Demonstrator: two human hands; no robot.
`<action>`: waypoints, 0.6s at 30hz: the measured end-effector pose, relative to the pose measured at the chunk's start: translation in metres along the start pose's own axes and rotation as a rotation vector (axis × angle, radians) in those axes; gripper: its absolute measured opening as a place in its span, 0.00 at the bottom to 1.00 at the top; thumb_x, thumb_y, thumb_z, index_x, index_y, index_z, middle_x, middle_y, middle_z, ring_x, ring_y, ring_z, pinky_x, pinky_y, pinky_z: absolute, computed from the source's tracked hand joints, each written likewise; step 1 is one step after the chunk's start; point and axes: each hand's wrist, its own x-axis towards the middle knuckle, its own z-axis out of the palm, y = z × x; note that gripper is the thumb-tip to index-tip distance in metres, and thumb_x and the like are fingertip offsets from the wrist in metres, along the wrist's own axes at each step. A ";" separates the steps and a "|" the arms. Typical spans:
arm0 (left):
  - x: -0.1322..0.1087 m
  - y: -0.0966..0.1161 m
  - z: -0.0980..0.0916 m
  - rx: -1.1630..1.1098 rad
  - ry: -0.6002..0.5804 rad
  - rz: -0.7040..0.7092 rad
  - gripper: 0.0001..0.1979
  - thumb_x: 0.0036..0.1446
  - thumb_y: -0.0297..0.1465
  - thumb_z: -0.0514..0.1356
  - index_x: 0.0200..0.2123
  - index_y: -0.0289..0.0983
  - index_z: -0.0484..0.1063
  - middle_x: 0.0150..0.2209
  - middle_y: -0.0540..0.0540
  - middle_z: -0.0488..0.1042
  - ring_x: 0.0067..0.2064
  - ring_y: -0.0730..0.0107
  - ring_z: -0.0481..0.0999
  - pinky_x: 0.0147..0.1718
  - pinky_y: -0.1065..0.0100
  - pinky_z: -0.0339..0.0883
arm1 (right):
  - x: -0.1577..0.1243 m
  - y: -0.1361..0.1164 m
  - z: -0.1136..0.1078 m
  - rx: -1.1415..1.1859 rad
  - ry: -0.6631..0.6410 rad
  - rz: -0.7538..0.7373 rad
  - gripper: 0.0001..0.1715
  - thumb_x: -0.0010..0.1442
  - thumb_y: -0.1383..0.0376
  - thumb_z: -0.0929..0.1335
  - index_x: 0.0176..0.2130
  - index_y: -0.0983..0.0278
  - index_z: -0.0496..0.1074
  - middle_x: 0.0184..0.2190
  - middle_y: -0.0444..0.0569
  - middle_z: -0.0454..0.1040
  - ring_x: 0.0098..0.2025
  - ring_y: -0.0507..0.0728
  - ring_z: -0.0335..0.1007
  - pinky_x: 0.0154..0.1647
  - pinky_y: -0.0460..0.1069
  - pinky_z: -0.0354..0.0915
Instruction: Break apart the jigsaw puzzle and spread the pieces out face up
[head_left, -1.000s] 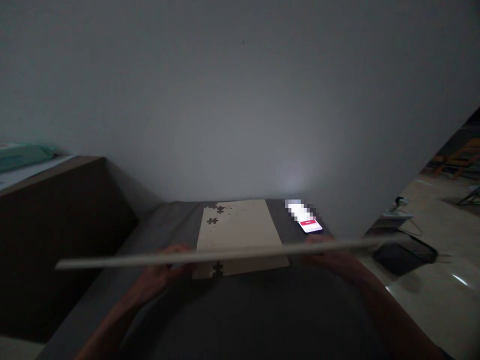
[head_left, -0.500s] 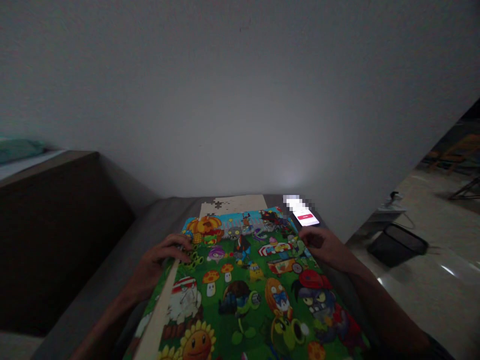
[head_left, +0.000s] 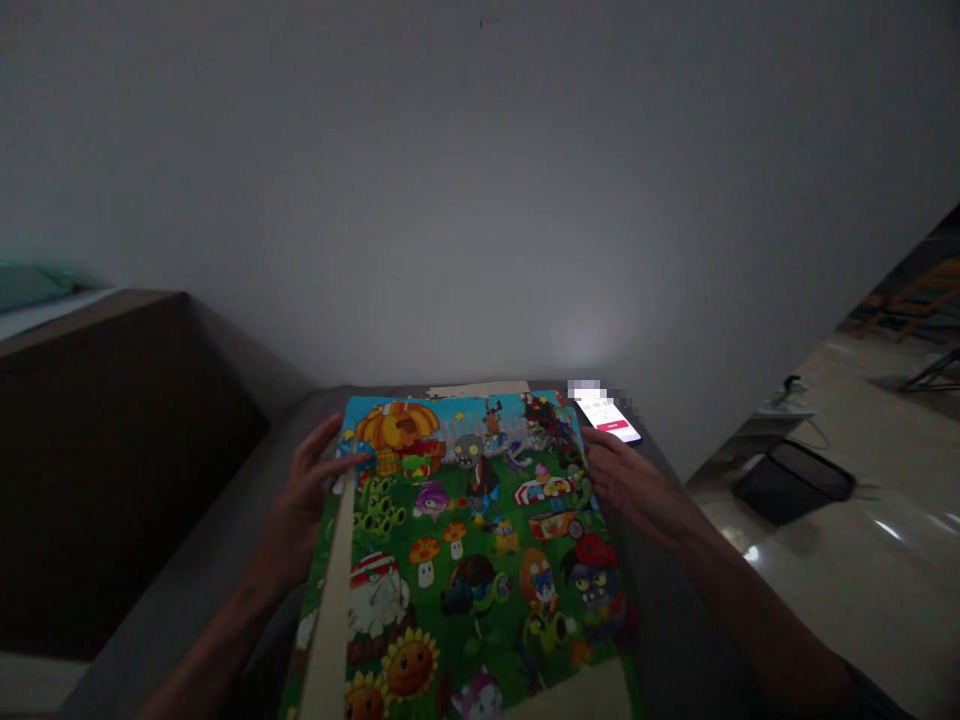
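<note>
A large colourful cartoon puzzle board (head_left: 480, 540) with plants, mushrooms and zombies lies picture side up in front of me on a grey surface (head_left: 225, 540). My left hand (head_left: 304, 500) grips its upper left edge, thumb on the picture. My right hand (head_left: 622, 475) holds its upper right edge, fingers curled against it. A plain beige board (head_left: 480, 388) peeks out from under the far edge.
A lit phone (head_left: 611, 418) lies on the grey surface just beyond my right hand. A dark brown cabinet (head_left: 105, 450) stands at the left. A black bin (head_left: 795, 480) sits on the shiny floor at the right. A blank wall rises behind.
The board was held edge-on a second ago, then tipped down to show its picture. It now lies flatter and further forward, covering most of the beige board.
</note>
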 end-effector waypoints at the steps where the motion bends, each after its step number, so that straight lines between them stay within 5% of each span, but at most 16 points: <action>1: 0.000 0.003 0.002 -0.055 0.031 -0.066 0.40 0.41 0.57 0.77 0.57 0.49 0.78 0.77 0.47 0.58 0.75 0.34 0.59 0.67 0.45 0.70 | 0.001 0.001 0.001 -0.013 -0.010 0.005 0.37 0.58 0.48 0.78 0.61 0.54 0.68 0.60 0.55 0.78 0.57 0.66 0.80 0.58 0.62 0.76; 4: 0.002 0.014 0.010 -0.264 0.018 -0.385 0.56 0.47 0.62 0.72 0.74 0.51 0.56 0.74 0.45 0.65 0.70 0.35 0.68 0.59 0.49 0.79 | 0.002 0.004 0.000 -0.067 -0.058 -0.006 0.47 0.54 0.50 0.81 0.65 0.54 0.65 0.61 0.56 0.78 0.60 0.69 0.78 0.62 0.68 0.75; 8: 0.002 0.023 0.020 -0.441 -0.121 -0.731 0.47 0.59 0.68 0.55 0.70 0.43 0.63 0.56 0.37 0.82 0.52 0.38 0.85 0.42 0.50 0.85 | 0.001 0.005 -0.001 -0.128 -0.061 -0.051 0.57 0.50 0.55 0.83 0.70 0.55 0.61 0.62 0.57 0.77 0.61 0.70 0.78 0.64 0.71 0.73; 13: -0.005 0.026 0.029 -0.443 -0.247 -0.694 0.54 0.48 0.49 0.78 0.72 0.50 0.54 0.54 0.39 0.83 0.42 0.47 0.88 0.35 0.58 0.85 | 0.002 0.007 0.010 -0.123 -0.107 -0.081 0.66 0.47 0.58 0.85 0.74 0.55 0.55 0.64 0.58 0.75 0.63 0.71 0.77 0.64 0.69 0.74; 18: -0.007 0.021 0.032 -0.424 -0.250 -0.741 0.46 0.55 0.56 0.72 0.69 0.45 0.60 0.52 0.37 0.84 0.40 0.47 0.89 0.33 0.56 0.85 | 0.004 0.017 0.011 -0.150 -0.105 0.025 0.65 0.57 0.50 0.80 0.78 0.53 0.45 0.60 0.57 0.79 0.57 0.70 0.82 0.58 0.69 0.78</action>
